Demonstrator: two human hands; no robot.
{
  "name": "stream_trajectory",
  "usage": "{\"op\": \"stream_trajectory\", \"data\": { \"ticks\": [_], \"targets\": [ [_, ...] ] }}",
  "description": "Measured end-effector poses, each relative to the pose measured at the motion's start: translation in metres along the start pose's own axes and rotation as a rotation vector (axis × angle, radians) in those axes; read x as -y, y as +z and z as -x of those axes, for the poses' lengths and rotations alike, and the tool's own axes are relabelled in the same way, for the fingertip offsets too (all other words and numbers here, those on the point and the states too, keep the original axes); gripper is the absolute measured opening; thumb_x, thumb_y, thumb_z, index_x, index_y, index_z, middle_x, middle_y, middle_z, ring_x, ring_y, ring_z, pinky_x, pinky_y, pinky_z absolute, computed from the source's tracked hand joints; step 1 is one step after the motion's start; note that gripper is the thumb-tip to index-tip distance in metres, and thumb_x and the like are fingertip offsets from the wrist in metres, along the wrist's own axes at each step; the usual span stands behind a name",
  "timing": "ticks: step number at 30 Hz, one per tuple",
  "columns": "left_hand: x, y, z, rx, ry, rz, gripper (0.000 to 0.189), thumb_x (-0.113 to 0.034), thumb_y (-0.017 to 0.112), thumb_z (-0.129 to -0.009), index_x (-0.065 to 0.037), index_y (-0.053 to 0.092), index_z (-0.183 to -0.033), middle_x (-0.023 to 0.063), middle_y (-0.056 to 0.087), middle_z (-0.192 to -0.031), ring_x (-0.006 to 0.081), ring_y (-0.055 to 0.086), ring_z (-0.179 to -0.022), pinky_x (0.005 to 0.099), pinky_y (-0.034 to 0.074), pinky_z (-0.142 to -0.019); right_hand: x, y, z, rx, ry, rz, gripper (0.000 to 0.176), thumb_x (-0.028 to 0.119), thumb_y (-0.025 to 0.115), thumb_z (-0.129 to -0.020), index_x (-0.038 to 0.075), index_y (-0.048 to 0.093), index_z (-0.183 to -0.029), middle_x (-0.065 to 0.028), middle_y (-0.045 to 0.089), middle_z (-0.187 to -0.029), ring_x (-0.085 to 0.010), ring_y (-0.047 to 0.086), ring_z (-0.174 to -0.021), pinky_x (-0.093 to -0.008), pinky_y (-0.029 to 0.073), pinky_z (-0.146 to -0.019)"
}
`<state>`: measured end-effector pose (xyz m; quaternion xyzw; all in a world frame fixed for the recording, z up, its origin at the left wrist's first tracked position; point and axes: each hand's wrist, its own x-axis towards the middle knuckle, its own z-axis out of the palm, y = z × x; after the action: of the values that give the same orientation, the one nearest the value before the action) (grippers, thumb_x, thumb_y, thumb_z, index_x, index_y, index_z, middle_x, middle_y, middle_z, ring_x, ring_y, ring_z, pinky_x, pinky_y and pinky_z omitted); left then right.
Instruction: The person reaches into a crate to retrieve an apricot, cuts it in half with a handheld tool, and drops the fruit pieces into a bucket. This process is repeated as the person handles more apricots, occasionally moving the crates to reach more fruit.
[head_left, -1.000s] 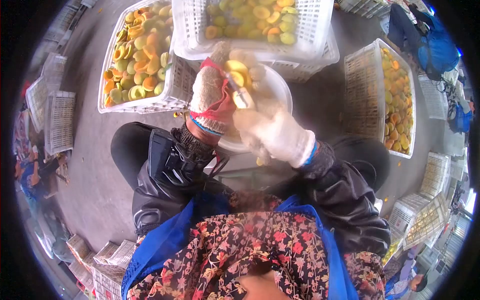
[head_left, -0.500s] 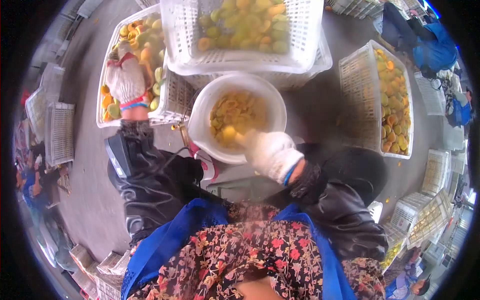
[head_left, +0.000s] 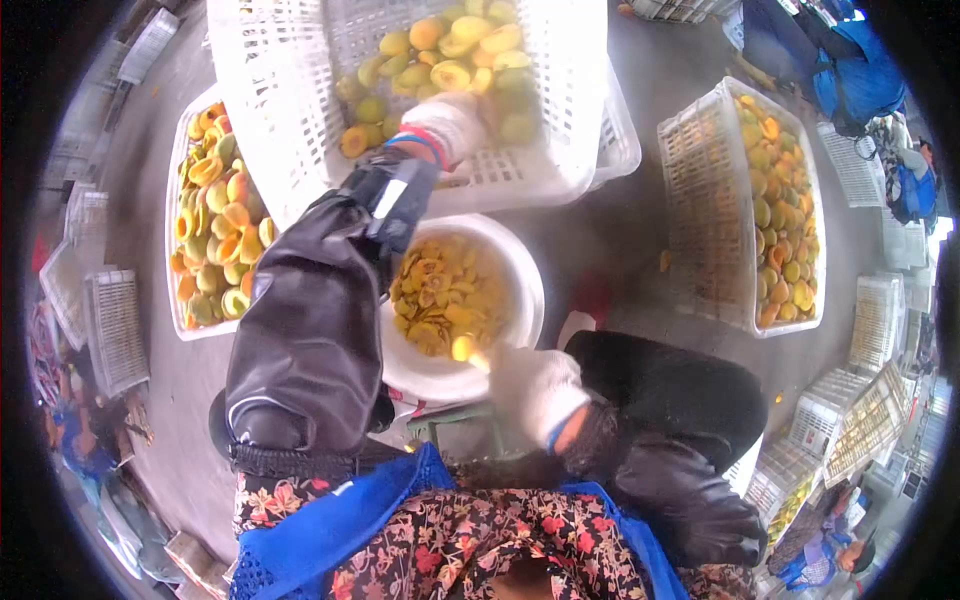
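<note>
My left hand (head_left: 450,125), in a white glove, reaches into the white crate (head_left: 270,110) at the top, touching the halved yellow-green fruit (head_left: 470,50) there; its fingers are blurred. Below that crate, a white bucket (head_left: 530,290) holds fruit pieces (head_left: 445,285). At the bucket's lower right rim is my right hand (head_left: 535,390), also gloved and closed around the handle of a small tool (head_left: 477,357). The tool's rounded yellow end points into the bucket.
A crate of halved fruit (head_left: 215,215) stands on the left, another (head_left: 785,210) on the right. Stacked crates line both sides. People in blue (head_left: 860,75) are at the upper right, others at the lower edges.
My left hand has moved from the left crate across to the top crate. That top crate now appears tilted and further left. My right hand stays by the bucket with the tool.
</note>
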<state>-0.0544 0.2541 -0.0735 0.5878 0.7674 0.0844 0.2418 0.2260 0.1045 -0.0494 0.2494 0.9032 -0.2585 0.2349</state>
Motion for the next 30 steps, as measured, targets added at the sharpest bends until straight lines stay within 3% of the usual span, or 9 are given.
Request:
{"op": "stream_trajectory", "data": {
  "ticks": [5,9,11,17,19,21,25,29,30],
  "targets": [
    [0.010,0.041,-0.052,-0.036,0.035,-0.349,0.032,-0.030,0.058,-0.084,-0.008,0.063,-0.107,0.0200,0.067,-0.096,0.0363,0.065,-0.094,0.0440,0.053,-0.079,-0.009,-0.007,0.004,0.321,0.017,0.111,0.019,0.015,0.055,-0.086,0.004,0.070,-0.091,-0.0131,0.071,-0.091,-0.0289,0.071,-0.079,-0.0372,0.056,-0.059],
    [0.019,0.049,-0.055,-0.151,0.071,-0.310,0.028,-0.029,0.058,-0.082,-0.008,0.063,-0.100,0.0180,0.068,-0.092,0.0367,0.066,-0.089,0.0444,0.053,-0.078,-0.007,-0.012,0.012,0.022,-0.051,0.145,0.018,0.017,0.057,-0.082,0.003,0.068,-0.088,-0.0121,0.070,-0.085,-0.0270,0.070,-0.072,-0.0378,0.055,-0.054],
    [0.036,0.073,-0.063,-0.372,0.254,-0.804,0.015,-0.007,0.053,-0.082,0.000,0.066,-0.087,0.0150,0.068,-0.084,0.0300,0.068,-0.077,0.0434,0.055,-0.061,-0.010,0.005,0.011,-0.073,-0.085,0.110,0.016,0.019,0.060,-0.077,0.006,0.068,-0.080,-0.0092,0.063,-0.080,-0.0238,0.066,-0.067,-0.0387,0.049,-0.046],
    [0.016,0.050,-0.048,-0.322,0.076,-0.319,0.020,-0.026,0.061,-0.083,-0.010,0.063,-0.095,0.0181,0.068,-0.085,0.0347,0.067,-0.084,0.0442,0.053,-0.073,-0.007,0.006,0.013,-0.210,-0.107,-0.003,0.014,0.019,0.059,-0.078,0.007,0.064,-0.083,-0.0063,0.055,-0.075,-0.0217,0.061,-0.061,-0.0369,0.045,-0.042],
    [0.044,0.064,-0.063,-0.578,0.162,-0.627,0.021,-0.026,0.062,-0.082,-0.008,0.063,-0.093,0.0179,0.067,-0.079,0.0327,0.067,-0.078,0.0430,0.053,-0.070,-0.009,0.000,0.012,-0.272,-0.147,0.041,0.016,0.020,0.058,-0.080,0.006,0.063,-0.087,-0.0066,0.055,-0.075,-0.0222,0.060,-0.060,-0.0366,0.047,-0.044],
    [-0.006,-0.001,-0.012,-0.206,-0.328,0.186,0.029,-0.026,0.059,-0.083,0.002,0.067,-0.089,0.0219,0.066,-0.082,0.0307,0.067,-0.079,0.0397,0.053,-0.073,-0.007,-0.016,0.013,-0.261,-0.068,-0.106,0.019,0.018,0.056,-0.084,0.003,0.062,-0.095,-0.0082,0.055,-0.076,-0.0239,0.060,-0.059,-0.0366,0.048,-0.049],
    [0.016,-0.013,0.016,-0.275,-0.224,1.374,0.030,-0.021,0.065,-0.081,-0.005,0.064,-0.106,0.0116,0.068,-0.101,0.0270,0.067,-0.085,0.0342,0.053,-0.071,-0.009,-0.018,0.011,-0.454,-0.137,-0.185,0.022,0.014,0.055,-0.085,0.002,0.062,-0.102,-0.0104,0.055,-0.076,-0.0250,0.060,-0.057,-0.0376,0.049,-0.049],
    [0.082,0.022,0.060,-0.476,0.218,0.864,0.030,-0.014,0.065,-0.085,-0.005,0.060,-0.114,0.0114,0.066,-0.107,0.0217,0.066,-0.088,0.0285,0.054,-0.065,-0.015,-0.021,0.004,-0.728,-0.228,-0.063,0.024,0.009,0.061,-0.080,0.007,0.062,-0.104,-0.0109,0.055,-0.087,-0.0242,0.060,-0.064,-0.0366,0.049,-0.049],
    [0.067,0.021,0.089,-0.262,0.239,1.462,0.035,-0.009,0.059,-0.089,-0.004,0.053,-0.123,0.0133,0.063,-0.113,0.0216,0.067,-0.085,0.0266,0.056,-0.063,-0.009,-0.036,0.010,-0.796,-0.283,0.040,0.022,0.009,0.061,-0.082,0.006,0.062,-0.103,-0.0119,0.057,-0.090,-0.0257,0.061,-0.067,-0.0370,0.050,-0.051]
  ]
}}
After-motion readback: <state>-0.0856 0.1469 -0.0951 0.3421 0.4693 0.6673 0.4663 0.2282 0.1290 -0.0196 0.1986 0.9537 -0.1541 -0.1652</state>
